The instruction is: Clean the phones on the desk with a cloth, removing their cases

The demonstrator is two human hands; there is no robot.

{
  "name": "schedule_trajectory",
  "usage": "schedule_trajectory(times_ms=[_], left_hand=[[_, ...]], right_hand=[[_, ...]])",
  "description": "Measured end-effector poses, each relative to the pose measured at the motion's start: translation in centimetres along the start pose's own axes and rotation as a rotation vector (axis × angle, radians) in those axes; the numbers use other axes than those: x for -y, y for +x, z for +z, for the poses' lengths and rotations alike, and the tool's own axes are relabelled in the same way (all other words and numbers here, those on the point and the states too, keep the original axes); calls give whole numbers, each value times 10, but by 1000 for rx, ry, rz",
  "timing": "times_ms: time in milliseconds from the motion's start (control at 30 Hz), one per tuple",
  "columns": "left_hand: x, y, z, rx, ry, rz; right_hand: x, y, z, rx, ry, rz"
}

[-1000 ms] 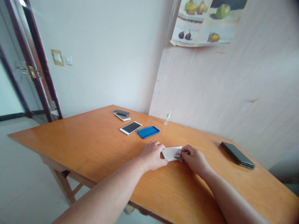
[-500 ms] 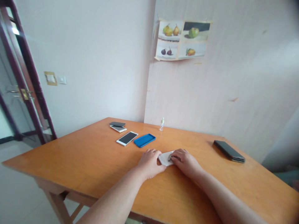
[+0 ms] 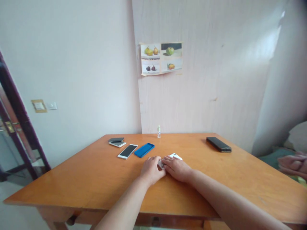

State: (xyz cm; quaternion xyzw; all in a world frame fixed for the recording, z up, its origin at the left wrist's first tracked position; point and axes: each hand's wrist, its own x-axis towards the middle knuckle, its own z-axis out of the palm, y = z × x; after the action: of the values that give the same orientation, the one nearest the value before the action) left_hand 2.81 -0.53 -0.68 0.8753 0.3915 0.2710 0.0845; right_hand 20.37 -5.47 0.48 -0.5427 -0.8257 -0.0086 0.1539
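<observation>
A white phone (image 3: 177, 156) lies back up on the table in front of me, its camera end showing beyond my right hand. My left hand (image 3: 151, 171) is closed around its near left end, thumb at the near edge and fingers at the far edge. Across the middle of the phone lies my right hand (image 3: 177, 169), fingers bent and pressing a small crumpled greyish wad against its back. Most of the wad is hidden under the fingers. Just beyond my left hand rests an empty blue phone case (image 3: 144, 150), open side up.
Left of the case lies a white-framed phone (image 3: 128, 151), screen up. Farther back, a dark flat item (image 3: 116, 139) overlaps another phone (image 3: 117, 144). A small clear bottle (image 3: 158, 132) stands near the wall; a black wallet-like case (image 3: 218, 144) lies at right on the wooden table (image 3: 96, 179).
My right hand has slid the wad along the phone toward my left hand, uncovering the camera end. The left hand keeps its hold. The head view has turned right.
</observation>
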Motion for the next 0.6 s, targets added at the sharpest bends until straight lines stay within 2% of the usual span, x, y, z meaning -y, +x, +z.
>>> schedule_trajectory(times_ms=[100,233,333,433,600], left_hand=[[1,1,-1,1,12,-4],[1,1,-4,31,51,-1],[-3,-5,-9,57,69,-3],[-12,-19,-16,79,90,-21],[-24,-54,-27,56,86,-90]], right_hand=[[-4,-3,-2,22,-17,19],[-19,-15,-4,33,-42,140],[-20,-28,-5,38,-47,223],[1,-44,-6,40,-29,265],[60,-74,-5,22,73,125]])
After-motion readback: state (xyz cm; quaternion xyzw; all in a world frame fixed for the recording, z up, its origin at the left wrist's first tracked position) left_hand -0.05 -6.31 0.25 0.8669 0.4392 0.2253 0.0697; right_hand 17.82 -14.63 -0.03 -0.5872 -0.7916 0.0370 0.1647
